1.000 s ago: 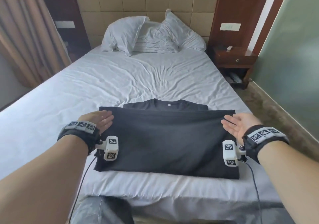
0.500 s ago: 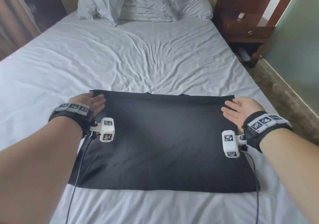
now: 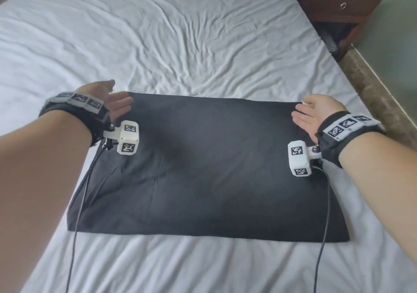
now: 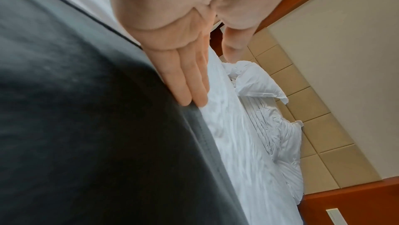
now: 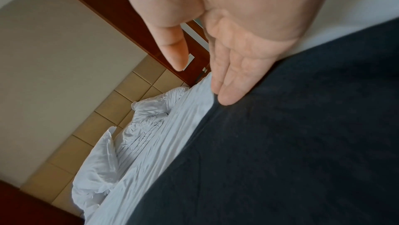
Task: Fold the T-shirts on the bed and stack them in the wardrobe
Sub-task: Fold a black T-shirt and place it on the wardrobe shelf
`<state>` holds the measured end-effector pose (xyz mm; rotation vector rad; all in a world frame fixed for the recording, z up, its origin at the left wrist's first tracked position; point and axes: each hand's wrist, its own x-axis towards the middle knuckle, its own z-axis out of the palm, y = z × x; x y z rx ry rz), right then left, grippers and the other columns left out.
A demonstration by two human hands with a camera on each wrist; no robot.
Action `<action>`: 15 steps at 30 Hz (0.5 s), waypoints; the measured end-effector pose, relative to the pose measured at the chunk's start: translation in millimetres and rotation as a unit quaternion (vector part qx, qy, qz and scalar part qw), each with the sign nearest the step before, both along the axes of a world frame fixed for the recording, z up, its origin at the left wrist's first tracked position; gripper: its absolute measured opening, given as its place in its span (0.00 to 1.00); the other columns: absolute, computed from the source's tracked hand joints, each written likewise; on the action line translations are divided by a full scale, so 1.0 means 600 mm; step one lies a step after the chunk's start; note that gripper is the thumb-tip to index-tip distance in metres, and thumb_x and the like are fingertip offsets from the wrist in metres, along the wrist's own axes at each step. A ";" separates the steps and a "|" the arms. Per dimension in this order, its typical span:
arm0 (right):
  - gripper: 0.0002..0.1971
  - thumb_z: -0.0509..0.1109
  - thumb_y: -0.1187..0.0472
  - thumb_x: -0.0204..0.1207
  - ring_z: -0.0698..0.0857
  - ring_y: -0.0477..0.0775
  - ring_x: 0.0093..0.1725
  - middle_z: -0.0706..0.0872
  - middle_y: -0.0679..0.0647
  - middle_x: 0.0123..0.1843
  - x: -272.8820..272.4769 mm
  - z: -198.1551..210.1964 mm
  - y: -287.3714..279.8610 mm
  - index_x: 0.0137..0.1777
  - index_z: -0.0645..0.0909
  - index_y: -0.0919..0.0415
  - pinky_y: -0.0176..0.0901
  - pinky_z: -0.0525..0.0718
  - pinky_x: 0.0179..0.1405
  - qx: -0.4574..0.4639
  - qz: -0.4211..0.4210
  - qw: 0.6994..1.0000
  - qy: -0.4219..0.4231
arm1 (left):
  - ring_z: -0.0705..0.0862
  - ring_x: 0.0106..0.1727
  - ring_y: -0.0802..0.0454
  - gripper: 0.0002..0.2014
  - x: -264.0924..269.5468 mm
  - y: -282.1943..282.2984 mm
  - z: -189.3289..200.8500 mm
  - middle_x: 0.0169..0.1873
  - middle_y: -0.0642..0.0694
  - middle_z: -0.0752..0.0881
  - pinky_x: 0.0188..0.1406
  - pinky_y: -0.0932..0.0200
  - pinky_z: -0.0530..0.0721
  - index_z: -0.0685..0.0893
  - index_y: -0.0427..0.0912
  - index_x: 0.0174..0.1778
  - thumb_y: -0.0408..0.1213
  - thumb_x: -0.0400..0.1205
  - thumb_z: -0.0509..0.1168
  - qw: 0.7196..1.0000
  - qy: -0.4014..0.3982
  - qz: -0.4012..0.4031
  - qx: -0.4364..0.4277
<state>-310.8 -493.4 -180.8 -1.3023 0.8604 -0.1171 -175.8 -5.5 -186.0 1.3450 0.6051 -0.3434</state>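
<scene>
A dark grey T-shirt (image 3: 203,168), already folded into a wide rectangle, lies flat on the white bed sheet (image 3: 180,44) in the lower middle of the head view. Its long axis runs left to right across the frame, with the short sides at either end.

The left hand (image 3: 112,103) sits at the shirt's upper left corner and the right hand (image 3: 316,114) at its upper right corner, so the hands are well apart, one at each end of the far edge. Both palms face inward toward each other with fingers straight. In the left wrist view the fingertips (image 4: 190,97) rest right at the hem, where cloth meets sheet; in the right wrist view the fingertips (image 5: 226,97) touch the matching corner. Neither hand grips or pinches the cloth; both lie slack and unclenched against it.

The shirt lies between the hands and stretches from them toward the bottom of the frame, nearer the person's body. Both hands are about equally near their own corners, so neither has the advantage. Since the rectangle is much wider than a stackable bundle, the next fold probably has to cross the long axis, bringing one short side over toward the other; that would call for one hand to take its end while the other steadies the cloth.

A dark wooden nightstand (image 3: 338,3) stands at the upper right, and pillows (image 5: 101,169) lie at the head of the bed. The wardrobe is not in view.
</scene>
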 end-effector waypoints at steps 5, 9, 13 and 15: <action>0.14 0.64 0.64 0.84 0.83 0.53 0.39 0.87 0.68 0.61 -0.040 0.036 0.023 0.66 0.82 0.67 0.44 0.84 0.45 -0.118 0.083 0.989 0.045 | 0.91 0.30 0.51 0.04 -0.063 0.011 0.026 0.46 0.44 0.90 0.28 0.58 0.89 0.85 0.43 0.49 0.38 0.85 0.67 0.988 -0.053 0.030 0.139; 0.02 0.69 0.68 0.69 0.78 0.56 0.31 0.81 0.63 0.35 -0.117 0.065 0.064 0.36 0.79 0.64 0.45 0.78 0.30 -0.299 0.210 0.926 0.097 | 0.83 0.29 0.45 0.05 -0.155 -0.001 0.065 0.36 0.37 0.86 0.34 0.51 0.87 0.86 0.35 0.43 0.34 0.80 0.71 0.941 -0.079 -0.127 0.303; 0.10 0.71 0.61 0.76 0.87 0.55 0.54 0.89 0.48 0.50 -0.211 0.078 0.105 0.55 0.88 0.51 0.43 0.83 0.56 -0.506 0.347 0.767 0.187 | 0.90 0.48 0.41 0.12 -0.272 -0.019 0.104 0.49 0.40 0.92 0.55 0.49 0.89 0.91 0.39 0.53 0.44 0.83 0.71 0.715 -0.084 -0.393 0.573; 0.15 0.70 0.59 0.77 0.86 0.58 0.63 0.88 0.49 0.63 -0.247 0.069 0.123 0.63 0.86 0.48 0.43 0.83 0.64 -0.551 0.385 0.700 0.241 | 0.86 0.63 0.43 0.17 -0.318 -0.021 0.102 0.59 0.46 0.88 0.64 0.51 0.84 0.88 0.44 0.64 0.47 0.81 0.72 0.614 -0.085 -0.457 0.638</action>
